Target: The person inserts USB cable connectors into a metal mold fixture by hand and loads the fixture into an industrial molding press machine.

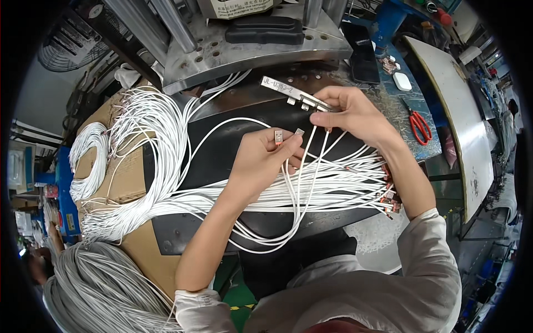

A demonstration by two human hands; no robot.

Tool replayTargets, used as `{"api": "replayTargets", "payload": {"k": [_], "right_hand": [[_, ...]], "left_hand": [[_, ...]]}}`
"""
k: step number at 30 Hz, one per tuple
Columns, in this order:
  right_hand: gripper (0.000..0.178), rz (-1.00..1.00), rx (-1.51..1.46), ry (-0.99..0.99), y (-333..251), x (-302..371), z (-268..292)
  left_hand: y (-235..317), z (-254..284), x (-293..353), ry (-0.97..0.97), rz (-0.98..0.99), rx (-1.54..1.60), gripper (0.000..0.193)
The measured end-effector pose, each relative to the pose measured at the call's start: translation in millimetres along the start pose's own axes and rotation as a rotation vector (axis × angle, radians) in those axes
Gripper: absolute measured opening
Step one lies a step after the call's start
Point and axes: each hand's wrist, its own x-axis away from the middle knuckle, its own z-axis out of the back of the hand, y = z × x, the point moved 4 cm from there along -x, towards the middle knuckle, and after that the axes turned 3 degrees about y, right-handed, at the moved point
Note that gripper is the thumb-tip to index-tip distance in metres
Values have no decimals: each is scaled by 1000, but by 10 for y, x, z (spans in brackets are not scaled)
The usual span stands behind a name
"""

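My left hand (258, 164) is closed on white USB cables. Two bare metal USB plugs stick up from it, one of them a plug (278, 136) with a red-orange base. Up and to the right, my right hand (358, 116) pinches a flat metal bar (284, 89) with black marking on its face. Small metal plugs (305, 106) protrude from the bar's lower edge, and white cables hang from beneath my right thumb. Below both hands a thick bundle of white cables (266, 197) lies across the black work surface, its reddish-brown ends (391, 200) at the right.
A steel press plate (255, 58) with round posts stands at the far side, carrying a black block (264, 30). Red-handled scissors (420, 127), a white case (401, 81) and a dark phone (361, 54) lie at right. Grey cable (102, 288) is heaped at lower left.
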Motion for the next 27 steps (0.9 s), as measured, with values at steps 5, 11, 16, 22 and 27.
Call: {"api": "replayTargets", "payload": {"k": [5,11,16,22,27], "right_hand": [[27,-15,-35,17,-10,-33,35],[29,13,25,-116,-3,11,-73],[29,0,-42,-83,6,22,-47],[29,-14,-12,-25,16,-25,-16],[30,-13,43,-59,-9,1,-38]], "left_hand": [[7,2,-30,60,16,45,24],[71,-4,-3,52,-26,67,23],[61,56,3,-89,30,98,26],[74,109,27,-96,97,23,31],[81,51,33,-117,85,46,32]]}}
